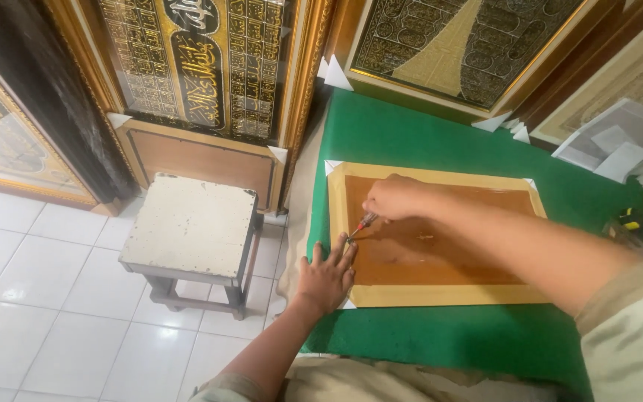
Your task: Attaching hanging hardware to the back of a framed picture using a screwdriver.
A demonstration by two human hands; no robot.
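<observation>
My right hand (394,198) at frame centre, fingers closed around a small red-handled tool (362,225), its tip on the brown backing of a gold-edged picture frame (440,294) lying face down on the green desk (440,339), my left hand (327,277) flat, fingers spread wide on the frame's lower left corner, white stool (191,225) left

Green tablecloth (440,134), tan-edged brown frame back (440,246)
</observation>
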